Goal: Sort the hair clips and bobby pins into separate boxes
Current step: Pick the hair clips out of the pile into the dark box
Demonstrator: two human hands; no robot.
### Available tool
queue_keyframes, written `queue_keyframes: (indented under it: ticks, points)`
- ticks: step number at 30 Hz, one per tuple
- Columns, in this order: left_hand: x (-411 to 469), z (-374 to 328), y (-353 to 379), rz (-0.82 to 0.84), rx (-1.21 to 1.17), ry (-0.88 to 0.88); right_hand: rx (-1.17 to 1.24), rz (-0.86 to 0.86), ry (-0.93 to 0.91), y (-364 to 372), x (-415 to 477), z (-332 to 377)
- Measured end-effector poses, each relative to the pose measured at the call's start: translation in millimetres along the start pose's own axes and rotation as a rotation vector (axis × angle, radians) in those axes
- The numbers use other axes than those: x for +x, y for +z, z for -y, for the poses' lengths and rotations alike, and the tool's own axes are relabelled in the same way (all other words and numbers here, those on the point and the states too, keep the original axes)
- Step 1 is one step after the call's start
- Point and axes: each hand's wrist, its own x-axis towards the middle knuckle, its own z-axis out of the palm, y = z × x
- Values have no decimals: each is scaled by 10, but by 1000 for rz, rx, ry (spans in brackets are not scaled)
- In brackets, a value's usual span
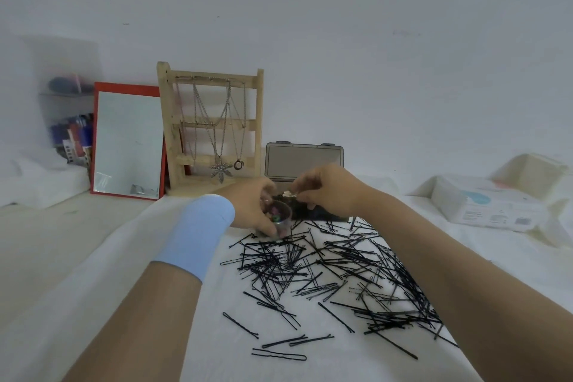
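Note:
Several black bobby pins [338,276] lie scattered over the white cloth in front of me. My left hand [254,211] grips a small clear cup [280,217] with coloured hair clips inside, its base just above the pins. My right hand [328,187] pinches a small pale hair clip [288,194] just above the cup's rim. Behind both hands stands an open grey box [304,161], lid upright, its dark tray [322,214] partly hidden by my right hand.
A wooden necklace rack [214,127] and a red-framed mirror [127,143] lean on the wall at the back left. A clear organiser [71,121] sits further left. A white tissue pack [486,205] lies at the right.

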Motion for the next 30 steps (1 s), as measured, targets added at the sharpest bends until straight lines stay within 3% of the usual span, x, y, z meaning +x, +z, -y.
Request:
queue_keyframes:
  ticks: [5,9,12,15,17,21,24,30]
  points:
    - [-91,360,-153,-162,38,-215,-365,176,-77,224,122,135]
    - [-98,539,-52,-145,-32,-292,-426,354,-122,528,163,146]
    - [-102,510,10,-245,156,-257,-443,436,-91,666,186,48]
    - [-138,303,27,-340,70,-99,-461,419,-108,616,155,15]
    - [-152,169,92,-255,47,-53,-445,399,-98,502,103,41]
    - [-93,-10,308,56,298,-128,-409,431,24,164,-42,44]
    - [-58,-84,387,91,308,-124,-343,365,71,-32,-122,-37]
    - [0,-108,332,-35,157,-77,-428,-38,245,-213,-116,-378]
